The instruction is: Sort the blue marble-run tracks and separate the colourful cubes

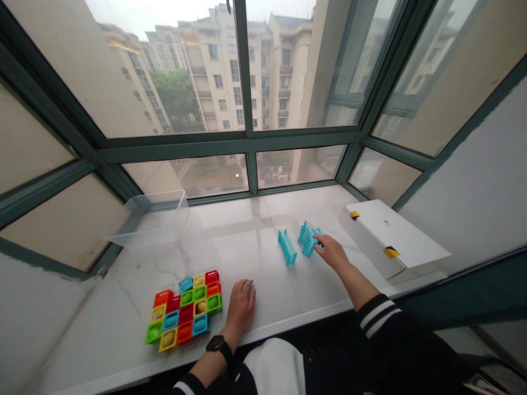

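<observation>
Head view: right fingers spread on ribbed teal piece; left fingers together.

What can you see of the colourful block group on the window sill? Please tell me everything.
The block group is a flat patch of square plastic blocks in red, orange, yellow, green and blue, each with a round hollow. They sit side by side with an uneven outline. It lies on the white marble sill, with the left hand close beside it.

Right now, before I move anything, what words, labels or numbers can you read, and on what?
Nothing is legible.
White box: small dark mark on top, too small to read.
Yellow-and-black tape: no readable text.
Watch: face unreadable.
</observation>
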`<state>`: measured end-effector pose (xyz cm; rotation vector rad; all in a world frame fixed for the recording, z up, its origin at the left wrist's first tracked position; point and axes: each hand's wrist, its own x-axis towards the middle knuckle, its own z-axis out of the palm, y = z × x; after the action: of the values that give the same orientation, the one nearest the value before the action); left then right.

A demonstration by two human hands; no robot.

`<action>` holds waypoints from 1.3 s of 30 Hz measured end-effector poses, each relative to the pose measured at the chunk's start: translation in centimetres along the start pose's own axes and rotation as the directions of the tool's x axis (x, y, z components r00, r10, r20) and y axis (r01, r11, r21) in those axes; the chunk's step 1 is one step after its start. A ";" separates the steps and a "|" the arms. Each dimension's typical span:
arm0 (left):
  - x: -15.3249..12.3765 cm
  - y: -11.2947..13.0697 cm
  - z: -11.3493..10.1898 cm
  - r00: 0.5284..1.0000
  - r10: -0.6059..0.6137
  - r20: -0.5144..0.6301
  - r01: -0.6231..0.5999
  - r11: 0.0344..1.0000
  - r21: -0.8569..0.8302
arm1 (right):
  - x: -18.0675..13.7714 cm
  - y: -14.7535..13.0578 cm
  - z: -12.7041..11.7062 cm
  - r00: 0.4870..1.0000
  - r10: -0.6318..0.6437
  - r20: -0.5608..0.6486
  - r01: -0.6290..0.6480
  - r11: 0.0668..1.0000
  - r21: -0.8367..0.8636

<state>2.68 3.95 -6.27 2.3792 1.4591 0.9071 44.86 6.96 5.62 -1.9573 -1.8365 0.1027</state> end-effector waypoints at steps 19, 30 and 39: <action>0.1 0.7 -0.5 0.999 -0.028 0.040 0.028 1.000 -0.008 | -6.0 -1.6 0.9 0.986 0.014 -0.169 0.013 0.987 0.162; 0.6 2.9 -2.1 0.991 -0.053 0.127 0.063 0.995 -0.076 | -13.8 -1.4 8.4 0.999 -0.022 0.038 0.012 0.970 0.244; 3.6 -2.3 -14.4 0.992 -0.121 -0.020 0.122 0.992 0.046 | -13.7 -0.7 8.7 0.998 -0.034 0.047 0.024 0.978 0.205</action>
<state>-6.48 6.16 5.41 2.2910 1.6287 0.8756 39.63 -3.85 -5.35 -1.8002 -1.8072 0.3217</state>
